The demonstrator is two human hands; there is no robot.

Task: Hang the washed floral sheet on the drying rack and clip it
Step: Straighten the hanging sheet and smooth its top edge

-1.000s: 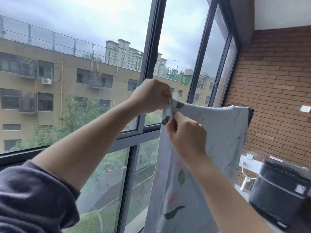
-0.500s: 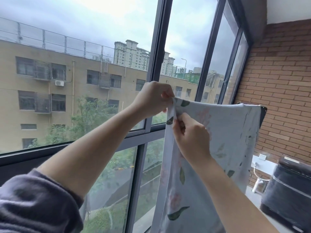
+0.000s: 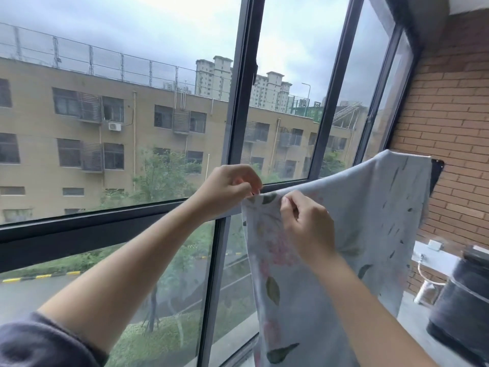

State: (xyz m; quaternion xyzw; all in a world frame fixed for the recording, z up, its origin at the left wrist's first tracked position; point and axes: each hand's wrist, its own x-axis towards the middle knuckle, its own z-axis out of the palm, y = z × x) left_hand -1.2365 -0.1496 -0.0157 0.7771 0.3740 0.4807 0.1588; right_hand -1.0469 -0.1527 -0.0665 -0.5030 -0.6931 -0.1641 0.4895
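Sheet [image 3: 370,221] hangs as fingers [image 3: 247,180] of left hand [image 3: 227,189] and right hand [image 3: 309,229] pinch its top corner, which is best kept taut for clipping.

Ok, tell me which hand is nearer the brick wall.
Right. The right hand pinches the sheet below its top edge, on the side toward the brick wall; the left hand grips the sheet's top corner, farther from the wall, before the window.

Pale floral sheet [image 3: 370,221] draped over the rack, leaf-printed, near corner pinched, possibly clipped
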